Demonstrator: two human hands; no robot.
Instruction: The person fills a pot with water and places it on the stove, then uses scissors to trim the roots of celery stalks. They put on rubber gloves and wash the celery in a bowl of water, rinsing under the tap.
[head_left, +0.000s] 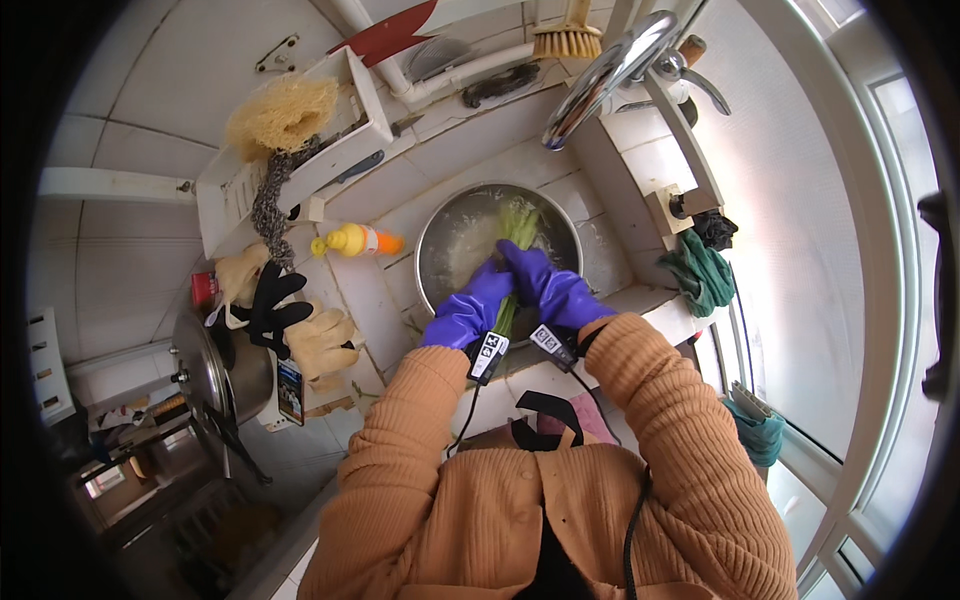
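Note:
Both my hands wear purple rubber gloves and meet over a round metal basin (421, 262) of cloudy water in a tiled sink (600, 247). A bunch of long green vegetable stalks (517, 223) runs between them, its far end blurred at the water. My left hand (480, 292) grips the bunch from the left, and the lower stalks come out beneath it towards me. My right hand (536, 274) closes around the stalks from the right, slightly farther up. The fingertips are partly hidden by the gloves' overlap.
An orange-yellow bottle (367, 241) lies left of the basin. The chrome faucet (600, 82) overhangs the sink's far right. A loofah (285, 112) tops a white rack (337, 161). Gloves (319, 341) and a lidded metal pot (247, 367) sit at left, a green cloth (697, 274) at right.

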